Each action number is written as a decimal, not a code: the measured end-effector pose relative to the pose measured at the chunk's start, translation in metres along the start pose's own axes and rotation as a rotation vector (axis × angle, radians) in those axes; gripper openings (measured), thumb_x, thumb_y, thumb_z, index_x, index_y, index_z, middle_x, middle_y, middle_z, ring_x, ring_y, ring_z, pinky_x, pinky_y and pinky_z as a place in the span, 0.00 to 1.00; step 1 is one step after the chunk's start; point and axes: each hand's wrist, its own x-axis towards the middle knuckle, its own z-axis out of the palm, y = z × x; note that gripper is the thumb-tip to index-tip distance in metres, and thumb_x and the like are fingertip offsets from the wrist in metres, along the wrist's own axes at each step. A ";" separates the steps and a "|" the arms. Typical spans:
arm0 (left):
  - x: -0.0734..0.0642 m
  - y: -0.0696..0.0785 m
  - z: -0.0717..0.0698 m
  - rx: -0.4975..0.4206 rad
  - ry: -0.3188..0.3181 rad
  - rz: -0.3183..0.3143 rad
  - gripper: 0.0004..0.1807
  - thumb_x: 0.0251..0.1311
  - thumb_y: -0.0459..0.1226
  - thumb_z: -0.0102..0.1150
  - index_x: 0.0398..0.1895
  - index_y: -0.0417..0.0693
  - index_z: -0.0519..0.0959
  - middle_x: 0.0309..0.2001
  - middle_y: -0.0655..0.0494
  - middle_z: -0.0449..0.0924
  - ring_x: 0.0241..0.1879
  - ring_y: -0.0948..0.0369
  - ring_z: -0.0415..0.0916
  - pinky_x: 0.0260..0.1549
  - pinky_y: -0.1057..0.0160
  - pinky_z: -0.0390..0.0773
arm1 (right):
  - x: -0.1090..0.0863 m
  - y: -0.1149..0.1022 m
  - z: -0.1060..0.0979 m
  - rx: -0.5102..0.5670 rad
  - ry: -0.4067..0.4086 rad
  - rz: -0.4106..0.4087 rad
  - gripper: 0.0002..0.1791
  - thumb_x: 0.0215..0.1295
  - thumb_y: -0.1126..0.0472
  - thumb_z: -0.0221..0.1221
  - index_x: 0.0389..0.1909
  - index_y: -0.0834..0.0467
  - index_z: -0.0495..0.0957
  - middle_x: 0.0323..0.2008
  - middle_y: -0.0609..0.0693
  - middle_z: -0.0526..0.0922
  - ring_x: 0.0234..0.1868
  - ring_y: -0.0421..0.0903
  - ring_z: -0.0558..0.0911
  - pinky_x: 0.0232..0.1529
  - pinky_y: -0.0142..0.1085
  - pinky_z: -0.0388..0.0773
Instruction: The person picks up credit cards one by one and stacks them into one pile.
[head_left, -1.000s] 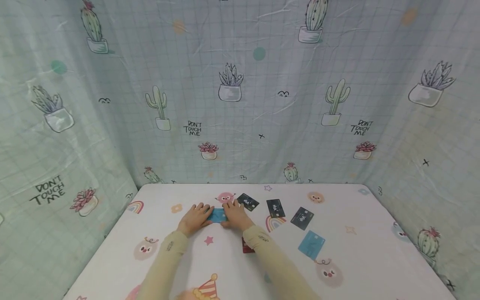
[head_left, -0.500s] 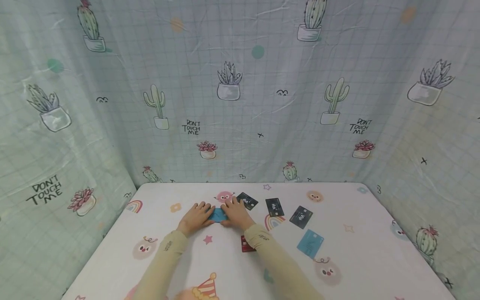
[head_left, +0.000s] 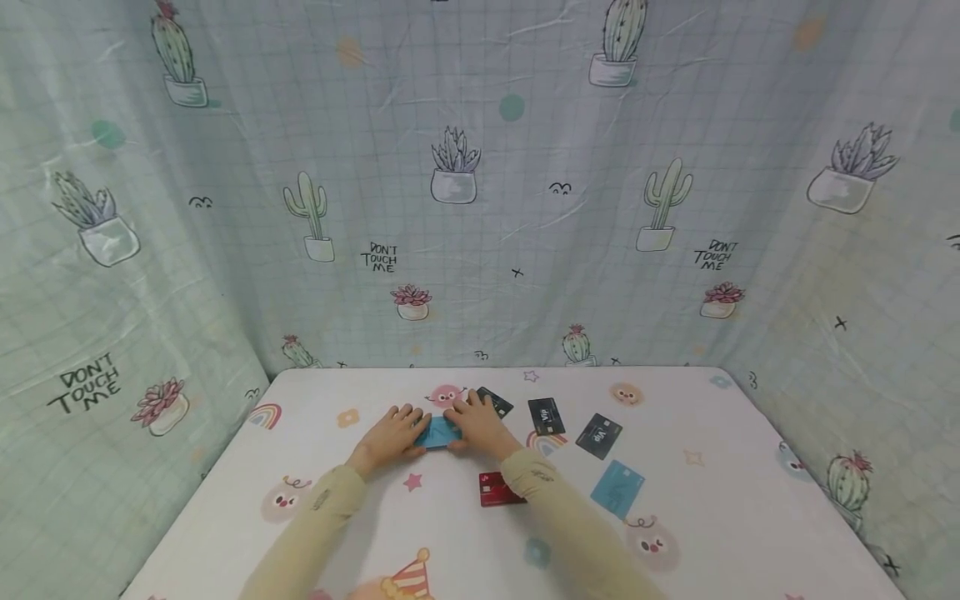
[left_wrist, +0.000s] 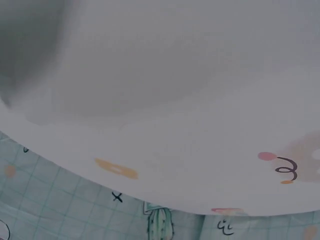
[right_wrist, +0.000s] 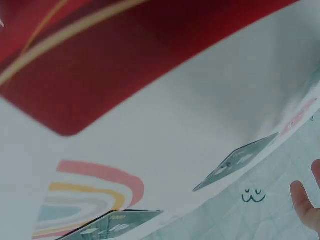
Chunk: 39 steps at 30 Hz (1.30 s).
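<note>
In the head view a light blue bank card [head_left: 438,432] lies between both hands near the table's far middle. My left hand [head_left: 390,437] holds its left end, thumb along the near side and fingers at the far side. Across from it, my right hand [head_left: 482,427] holds the right end, thumb low and fingers spread above. Under the right sleeve lies a red card [head_left: 498,490], partly covered. The right wrist view shows this red card [right_wrist: 125,65] large and close, with fingertips [right_wrist: 302,200] at the right edge. No hand can be made out in the left wrist view.
Beyond the right hand lie three black VIP cards: one partly hidden [head_left: 495,402], one upright [head_left: 546,416] and one slanted [head_left: 599,436]. Another blue card [head_left: 618,488] lies nearer on the right. A patterned white cloth [head_left: 735,517] covers the table; cactus-print curtains [head_left: 517,225] enclose it.
My right hand and forearm have shifted slightly right, uncovering more of the red card and the held blue card. The left hand stays at its end. The head view has drifted a little.
</note>
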 end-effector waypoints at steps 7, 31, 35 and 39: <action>-0.001 0.001 -0.009 0.052 0.092 0.032 0.32 0.51 0.58 0.53 0.51 0.45 0.72 0.44 0.51 0.72 0.42 0.56 0.68 0.41 0.57 0.71 | -0.005 0.003 -0.008 -0.010 0.004 -0.020 0.33 0.48 0.33 0.55 0.55 0.44 0.68 0.51 0.43 0.71 0.52 0.49 0.65 0.54 0.52 0.67; -0.005 0.020 -0.018 0.016 0.123 0.023 0.31 0.51 0.57 0.54 0.52 0.46 0.71 0.43 0.52 0.72 0.42 0.57 0.67 0.42 0.58 0.71 | -0.031 0.006 -0.018 0.085 0.041 -0.002 0.32 0.47 0.36 0.58 0.53 0.44 0.71 0.45 0.43 0.73 0.43 0.44 0.63 0.45 0.42 0.65; -0.005 0.030 -0.021 -0.003 0.097 0.007 0.31 0.52 0.57 0.53 0.54 0.46 0.71 0.45 0.53 0.72 0.43 0.57 0.67 0.43 0.58 0.70 | -0.041 0.006 -0.020 0.099 0.046 -0.004 0.31 0.47 0.36 0.59 0.52 0.45 0.72 0.45 0.43 0.73 0.44 0.45 0.64 0.45 0.44 0.66; -0.004 0.038 -0.025 -0.021 0.071 -0.005 0.31 0.53 0.57 0.52 0.54 0.47 0.71 0.46 0.53 0.72 0.43 0.57 0.67 0.44 0.58 0.70 | -0.050 0.009 -0.020 0.113 0.052 -0.007 0.31 0.46 0.36 0.59 0.52 0.45 0.73 0.45 0.43 0.74 0.46 0.46 0.65 0.46 0.46 0.67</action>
